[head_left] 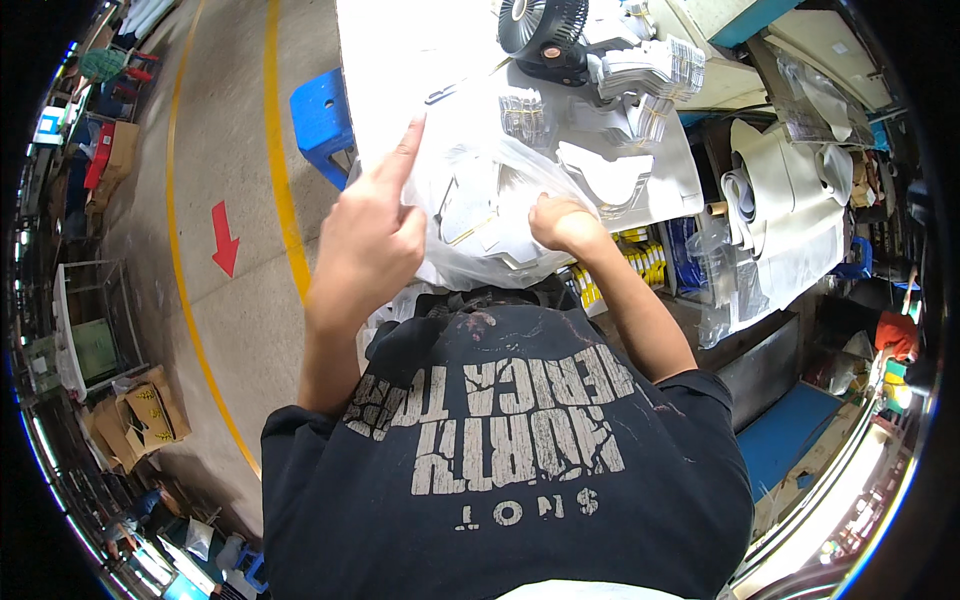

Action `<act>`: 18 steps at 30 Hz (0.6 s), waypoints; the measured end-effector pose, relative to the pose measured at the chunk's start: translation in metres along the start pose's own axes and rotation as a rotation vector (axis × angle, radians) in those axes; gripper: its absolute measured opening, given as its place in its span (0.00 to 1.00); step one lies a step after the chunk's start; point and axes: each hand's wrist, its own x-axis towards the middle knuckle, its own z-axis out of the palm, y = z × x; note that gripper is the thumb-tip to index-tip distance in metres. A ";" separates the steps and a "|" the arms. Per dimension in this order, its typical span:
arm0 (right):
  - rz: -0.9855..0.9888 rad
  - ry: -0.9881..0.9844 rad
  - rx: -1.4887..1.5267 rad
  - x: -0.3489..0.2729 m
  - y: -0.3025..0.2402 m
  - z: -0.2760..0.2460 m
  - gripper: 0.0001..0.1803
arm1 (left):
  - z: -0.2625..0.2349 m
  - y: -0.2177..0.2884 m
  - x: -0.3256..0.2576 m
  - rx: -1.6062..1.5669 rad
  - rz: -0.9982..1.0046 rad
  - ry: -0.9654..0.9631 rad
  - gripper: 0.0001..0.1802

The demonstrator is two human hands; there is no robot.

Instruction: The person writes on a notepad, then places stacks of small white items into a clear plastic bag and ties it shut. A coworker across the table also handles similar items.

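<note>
A clear plastic bag (470, 262) lies at the table's near edge, in front of my body, with flat white cut pieces (478, 205) inside it. My right hand (566, 224) is closed on the bag's right side, its fingertips curled in and partly hidden. On the bag's left is my left hand (372, 232), index finger stretched forward and the other fingers bent. I see nothing held in it. Just beyond that fingertip, a small dark tool (440, 95) rests on the white table (400, 50).
Bundled white pieces (524, 115) and a loose white stack (605, 180) sit right of the bag. A black fan (545, 35) stands behind them. A blue stool (322, 115) is left of the table. White sheets (785, 200) hang over a surface at the right.
</note>
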 end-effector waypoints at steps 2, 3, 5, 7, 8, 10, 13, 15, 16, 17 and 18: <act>0.063 -0.065 0.016 -0.007 -0.009 -0.011 0.19 | -0.010 0.015 -0.001 0.178 -0.024 0.142 0.34; -0.026 0.008 -0.001 0.002 -0.007 -0.006 0.19 | -0.011 0.021 -0.001 0.273 -0.027 0.231 0.31; -0.214 0.148 -0.050 0.039 0.004 0.015 0.19 | -0.003 0.025 0.005 0.190 0.141 0.180 0.23; -0.237 0.256 -0.048 0.056 0.033 0.042 0.19 | 0.020 0.033 0.015 0.119 0.231 -0.006 0.14; -0.251 0.313 -0.050 0.059 0.044 0.047 0.20 | 0.046 0.027 0.024 0.127 0.324 -0.155 0.13; -0.111 0.146 0.014 0.037 0.036 0.031 0.26 | 0.105 0.011 0.042 0.278 0.439 -0.428 0.13; 0.033 0.223 -0.084 0.053 0.058 0.069 0.28 | 0.195 -0.014 0.058 0.635 0.530 -0.649 0.15; 0.164 0.192 -0.026 0.051 0.057 0.069 0.30 | 0.239 -0.021 0.064 0.833 0.318 -0.875 0.17; 0.225 0.177 -0.001 0.045 0.048 0.061 0.31 | 0.243 -0.018 0.067 0.857 0.306 -0.880 0.18; 0.200 0.127 -0.108 0.036 0.040 0.053 0.32 | 0.246 -0.016 0.069 0.880 0.292 -0.885 0.18; 0.209 0.116 -0.123 0.031 0.033 0.049 0.31 | 0.247 -0.013 0.069 0.904 0.287 -0.894 0.20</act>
